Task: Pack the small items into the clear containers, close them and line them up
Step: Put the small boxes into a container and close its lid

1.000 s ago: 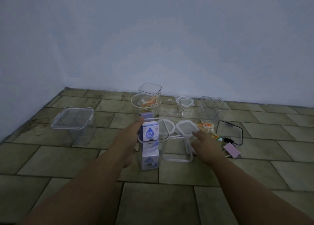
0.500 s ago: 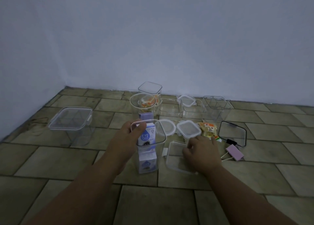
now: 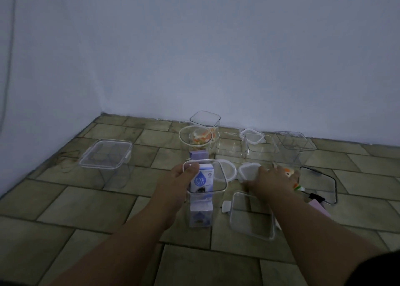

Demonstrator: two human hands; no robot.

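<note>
My left hand (image 3: 181, 178) grips the rim of a tall clear container (image 3: 216, 190) standing on the tiled floor. Inside it stand a white EYE GLO box (image 3: 202, 180) and a purple box (image 3: 200, 217) beneath. My right hand (image 3: 273, 177) reaches forward with its fingers spread. It lies over a small white-rimmed square lid (image 3: 247, 171) and an orange snack packet (image 3: 290, 170). A clear square lid with a white clip (image 3: 251, 217) lies flat under my right forearm. A round lid (image 3: 226, 173) lies behind the tall container.
A large lidded clear box (image 3: 106, 156) stands at the left. A round jar with colourful items (image 3: 195, 139), a tall square container (image 3: 205, 119) and several empty clear containers (image 3: 293, 147) sit by the wall. A black-rimmed lid (image 3: 318, 185) and a pink item (image 3: 319, 206) lie right.
My right hand let go of the clear square lid on the floor and moved forward onto the small lid and packet. My left hand closed round the tall container's rim.
</note>
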